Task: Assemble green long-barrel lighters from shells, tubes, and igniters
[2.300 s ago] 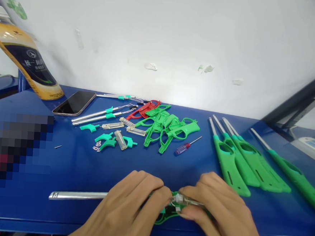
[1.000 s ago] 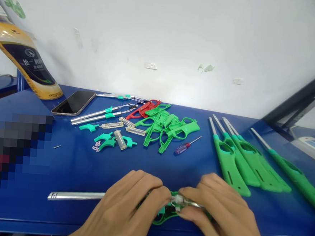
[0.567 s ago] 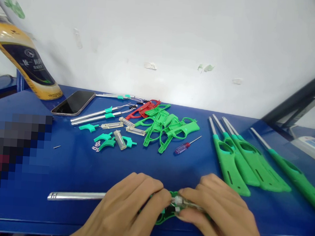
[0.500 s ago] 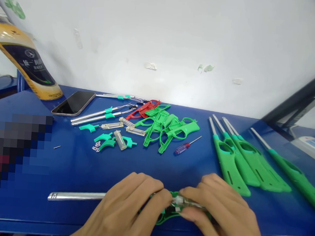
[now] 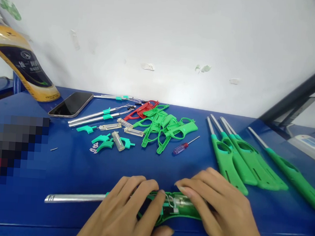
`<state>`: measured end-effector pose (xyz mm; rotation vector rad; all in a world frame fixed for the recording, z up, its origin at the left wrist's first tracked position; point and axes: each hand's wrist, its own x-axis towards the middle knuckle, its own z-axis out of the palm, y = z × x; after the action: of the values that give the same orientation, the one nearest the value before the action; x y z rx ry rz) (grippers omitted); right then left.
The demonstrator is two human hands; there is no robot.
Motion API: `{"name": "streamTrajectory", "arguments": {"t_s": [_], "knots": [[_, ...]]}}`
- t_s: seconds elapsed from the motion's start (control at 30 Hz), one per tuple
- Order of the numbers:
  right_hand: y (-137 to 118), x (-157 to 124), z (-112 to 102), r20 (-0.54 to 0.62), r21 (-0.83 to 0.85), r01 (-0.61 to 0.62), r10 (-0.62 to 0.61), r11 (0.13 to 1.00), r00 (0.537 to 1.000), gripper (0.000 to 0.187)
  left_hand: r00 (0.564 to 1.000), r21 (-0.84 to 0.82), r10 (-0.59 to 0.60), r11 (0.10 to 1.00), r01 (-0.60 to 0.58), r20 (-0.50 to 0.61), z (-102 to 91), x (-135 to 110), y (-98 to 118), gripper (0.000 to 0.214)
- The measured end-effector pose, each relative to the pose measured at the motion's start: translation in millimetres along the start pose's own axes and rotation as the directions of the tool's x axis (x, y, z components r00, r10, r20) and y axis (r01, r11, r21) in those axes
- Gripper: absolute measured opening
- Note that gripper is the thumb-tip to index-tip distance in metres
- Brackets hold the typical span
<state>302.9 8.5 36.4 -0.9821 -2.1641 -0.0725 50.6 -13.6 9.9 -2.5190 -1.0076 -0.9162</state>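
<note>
An opened stick lighter lies along the table's front edge, its green half shell (image 5: 187,211) facing up and its metal tube (image 5: 76,198) pointing left. Inside the shell I see wires, a black part and a clear fuel tank (image 5: 182,201), partly covered by my fingers. My left hand (image 5: 125,211) grips the lighter around its trigger opening, fingers bent over the top edge. At the handle end my right hand (image 5: 220,208) is closed around the shell, with thumb and forefinger close together over the tank. The shell's right end is hidden under this palm.
Behind lie metal tubes with wires (image 5: 100,117), teal triggers (image 5: 104,145), clear tanks (image 5: 118,141), green shell halves (image 5: 159,127), a red shell (image 5: 143,110) and a screwdriver (image 5: 181,148). Assembled green lighters (image 5: 251,162) lie right; a phone (image 5: 71,104) and bottle (image 5: 26,60) left.
The clear tank, earlier pinched in my right fingers, now sits in the green shell. My right fingers have shifted up and the left thumb has moved down, showing more of the inside.
</note>
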Motion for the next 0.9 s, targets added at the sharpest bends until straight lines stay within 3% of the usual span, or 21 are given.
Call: {"name": "streamTrajectory", "arguments": {"t_s": [0.2, 0.4, 0.53, 0.67, 0.9], "knots": [[-2, 0, -8, -0.014, 0.052, -0.061, 0.061, 0.997, 0.998, 0.035, 1.000, -0.033, -0.007, 0.999, 0.008, 0.001, 1.3, 0, -1, 0.031], [10, -17, -24, 0.044, 0.066, -0.110, 0.107, 0.992, 0.993, 0.031, 1.000, -0.064, -0.016, 0.998, 0.015, -0.007, 1.2, 2, 0, 0.030], [14, -25, -23, 0.075, 0.042, -0.157, 0.154, 0.987, 0.985, 0.031, 1.000, -0.072, -0.022, 0.997, 0.021, -0.019, 0.2, 6, 2, 0.027], [12, -25, -20, 0.100, 0.125, -0.217, 0.205, 0.968, 0.974, 0.029, 0.999, -0.067, -0.012, 0.998, 0.009, -0.041, 0.5, 4, 1, 0.026], [12, -12, -15, 0.060, 0.105, -0.098, 0.092, 0.990, 0.994, 0.037, 1.000, -0.082, -0.007, 0.997, 0.005, -0.022, 1.7, -5, -1, 0.026]]}}
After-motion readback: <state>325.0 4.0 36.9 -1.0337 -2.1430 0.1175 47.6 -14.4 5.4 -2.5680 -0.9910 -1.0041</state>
